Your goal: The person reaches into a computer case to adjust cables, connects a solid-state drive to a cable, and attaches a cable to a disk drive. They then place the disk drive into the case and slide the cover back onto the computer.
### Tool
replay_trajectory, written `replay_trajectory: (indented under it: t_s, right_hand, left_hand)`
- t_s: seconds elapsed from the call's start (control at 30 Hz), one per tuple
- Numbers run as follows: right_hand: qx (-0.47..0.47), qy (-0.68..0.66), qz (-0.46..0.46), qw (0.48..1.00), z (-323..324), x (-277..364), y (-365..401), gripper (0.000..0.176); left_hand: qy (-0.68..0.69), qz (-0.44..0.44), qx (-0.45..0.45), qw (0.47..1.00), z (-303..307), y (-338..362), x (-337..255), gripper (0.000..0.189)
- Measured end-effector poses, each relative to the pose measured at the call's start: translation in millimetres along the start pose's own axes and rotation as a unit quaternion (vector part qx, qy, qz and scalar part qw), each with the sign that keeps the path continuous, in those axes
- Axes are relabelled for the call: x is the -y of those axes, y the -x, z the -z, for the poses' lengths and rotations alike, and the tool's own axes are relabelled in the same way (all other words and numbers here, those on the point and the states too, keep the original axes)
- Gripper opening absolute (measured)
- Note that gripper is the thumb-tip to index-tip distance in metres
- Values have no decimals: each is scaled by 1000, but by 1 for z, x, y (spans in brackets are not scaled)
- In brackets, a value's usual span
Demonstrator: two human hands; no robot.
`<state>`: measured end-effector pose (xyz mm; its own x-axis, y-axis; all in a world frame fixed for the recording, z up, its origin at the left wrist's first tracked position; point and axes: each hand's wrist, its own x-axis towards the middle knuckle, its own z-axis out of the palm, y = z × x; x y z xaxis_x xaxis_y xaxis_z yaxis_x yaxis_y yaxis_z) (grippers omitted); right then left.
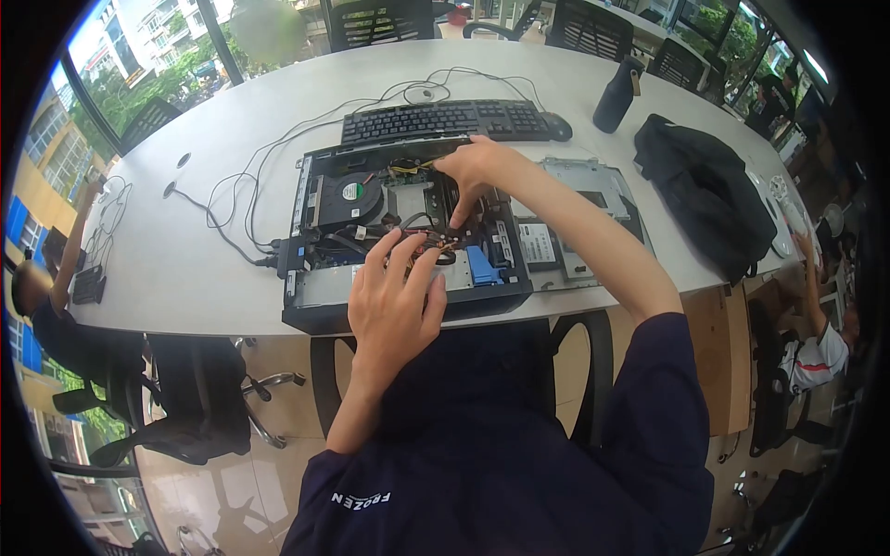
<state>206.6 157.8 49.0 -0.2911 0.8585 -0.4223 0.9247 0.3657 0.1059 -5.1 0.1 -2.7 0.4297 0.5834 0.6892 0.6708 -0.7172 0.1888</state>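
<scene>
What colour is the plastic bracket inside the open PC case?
Blue; the plastic bracket shows best in the head view.

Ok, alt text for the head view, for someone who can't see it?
Two bare hands are inside an open desktop computer case on a white table: the left hand rests on a bundle of cables, the right hand reaches in farther back. A keyboard, black bottle and black bag lie beyond.

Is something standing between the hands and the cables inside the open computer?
Nothing visible does. The computer case is open on top, and a metal panel lies beside it. The left hand and the right hand both have fingers at the cables.
</scene>
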Motion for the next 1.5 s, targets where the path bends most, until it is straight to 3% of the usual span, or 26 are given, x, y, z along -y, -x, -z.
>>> replay_trajectory:
  t_s: [0.17,0.4,0.47,0.6,0.67,0.7,0.8,0.87,0.93,0.97,1.07,1.3,1.37,1.47,1.5]
  right_hand:
    - [40,21,-11,999,6,3,-4,120]
    - [-15,-3,-11,1000,-1,4,-5,118]
    - [44,7,-37,998,6,7,-10,118]
    - [39,-7,-47,998,8,0,-11,119]
    - [-13,12,-21,1000,2,4,0,102]
    - [15,1,-8,1000,3,2,-2,121]
    - [-38,-15,45,998,-4,-3,3,125]
    - [-20,-31,48,998,-6,-5,9,122]
    - [-111,-22,78,991,-24,-17,5,112]
    - [-119,-15,85,989,-20,-15,16,99]
    - [-143,-26,95,985,-31,-16,24,88]
    - [-153,-29,85,984,-28,-11,34,60]
    - [-113,-42,77,990,-19,-3,44,47]
    - [-162,-81,103,978,-28,-5,45,47]
    - [-136,-128,55,981,-29,-4,44,51]
  left_hand:
    - [5,3,4,1000,1,-1,-1,29]
    - [-5,-1,-9,1000,-2,2,3,29]
    - [-5,-3,-11,1000,-3,1,3,28]
    - [-5,-6,-19,1000,-4,-4,4,27]
    - [-2,-2,-11,1000,-2,1,2,27]
    - [-3,-1,-9,1000,-2,1,2,27]
    - [-2,-3,-11,1000,-3,1,3,27]
    - [7,10,-10,1000,0,0,1,28]
    - [13,11,-5,1000,0,-1,1,29]
    - [12,15,-6,1000,0,-1,2,29]
    - [11,14,-4,1000,-1,0,2,29]
    - [8,11,-16,1000,-4,1,4,30]
    - [10,8,-17,1000,-2,1,4,29]
    - [9,3,-24,1000,-3,2,6,29]
    - [5,-9,-24,1000,-4,2,7,29]
